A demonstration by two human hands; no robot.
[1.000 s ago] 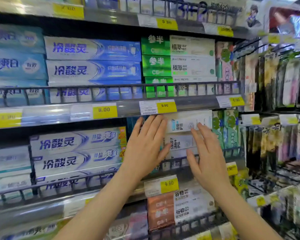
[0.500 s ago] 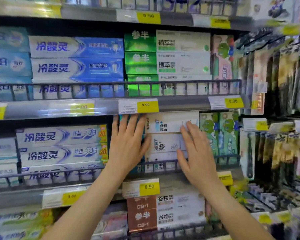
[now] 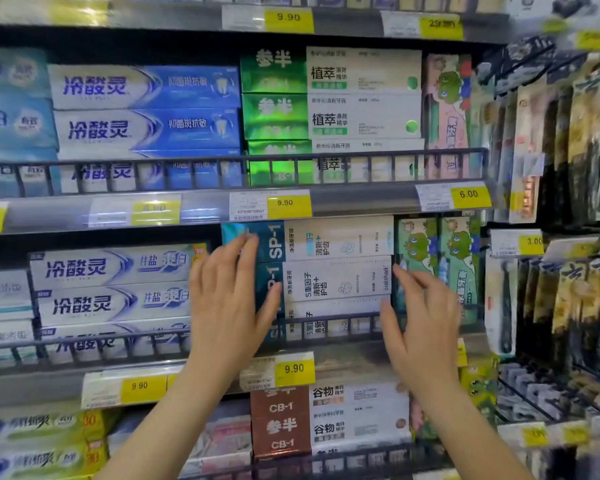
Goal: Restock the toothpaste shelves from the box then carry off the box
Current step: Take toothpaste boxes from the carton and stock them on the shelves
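A stack of teal-and-white SP-1 toothpaste boxes (image 3: 336,268) stands on the middle shelf behind a dark wire rail (image 3: 326,322). My left hand (image 3: 227,303) lies flat with straight fingers against the teal left end of the stack, fingertips on the top box. My right hand (image 3: 420,313) is at the stack's right end, fingers loosely bent beside the boxes' white ends; whether it touches them I cannot tell. Neither hand holds anything. The supply box is out of view.
Blue-and-white toothpaste boxes (image 3: 111,289) fill the shelf to the left, green frog-print boxes (image 3: 437,265) stand right of the stack. Green-and-white boxes (image 3: 329,95) sit on the shelf above, brown CB-1 boxes (image 3: 281,424) below. Hanging toothbrush packs (image 3: 568,150) line the right side.
Both hands slid apart from the front of the stack to its two ends, uncovering the SP-1 boxes. The view shifted so the shelves sit further right in frame.
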